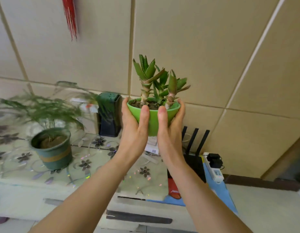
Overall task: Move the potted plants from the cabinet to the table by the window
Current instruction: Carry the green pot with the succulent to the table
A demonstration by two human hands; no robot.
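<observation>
The light green pot (153,120) is held in the air near frame centre, clear of the surface (98,167), cupped from both sides so it stays upright and its soil stays in. The left hand (135,125) wraps its 9 o'clock side and the right hand (170,126) its 3 o'clock side, both closed on it, thumbs across the near wall. It holds a spiky aloe-like succulent (158,81) with toothed leaves on pale stems. At 8 o'clock, a dark green pot (52,153) of feathery fern stands on the floral covering; at 4 o'clock stands a black router (195,148).
</observation>
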